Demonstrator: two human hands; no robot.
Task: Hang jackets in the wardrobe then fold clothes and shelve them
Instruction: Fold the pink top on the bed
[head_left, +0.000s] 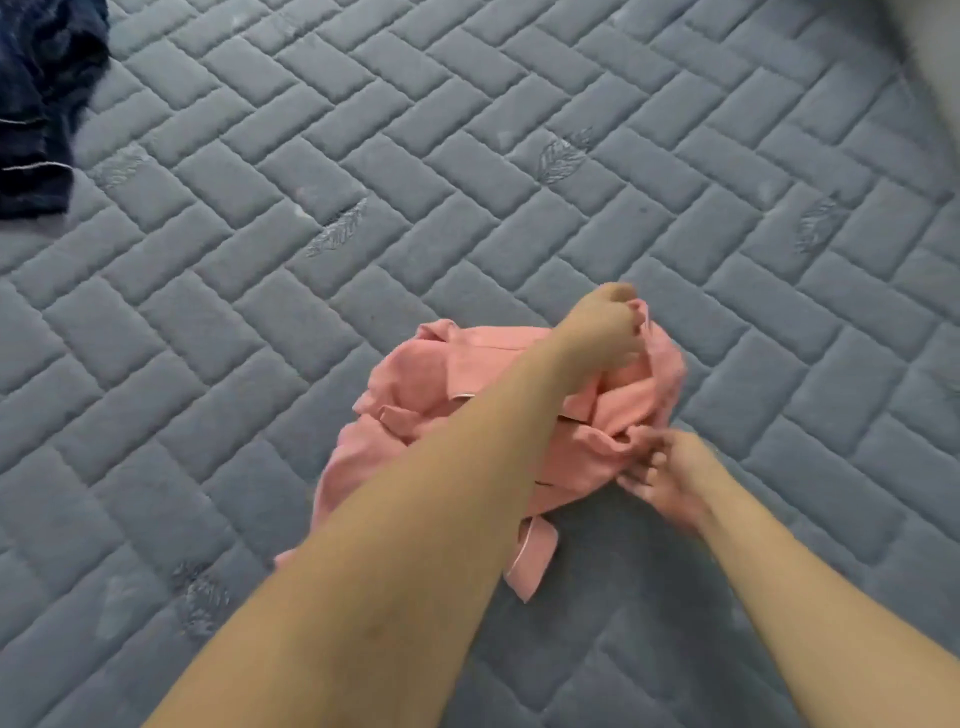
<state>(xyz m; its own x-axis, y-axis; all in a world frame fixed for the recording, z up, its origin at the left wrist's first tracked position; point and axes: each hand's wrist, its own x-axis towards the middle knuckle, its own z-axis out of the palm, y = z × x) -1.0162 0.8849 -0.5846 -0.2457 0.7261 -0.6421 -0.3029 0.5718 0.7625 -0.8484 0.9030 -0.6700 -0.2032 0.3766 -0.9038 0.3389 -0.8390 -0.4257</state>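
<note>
Two hands — left hand (602, 332), right hand (662, 475) — fingers pinching one pink garment (415, 384).

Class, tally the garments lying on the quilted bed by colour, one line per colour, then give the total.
Pink garment, gripped by the left hand and right hand: 1
Dark navy garment, at the far left edge: 1
Total: 2
</note>
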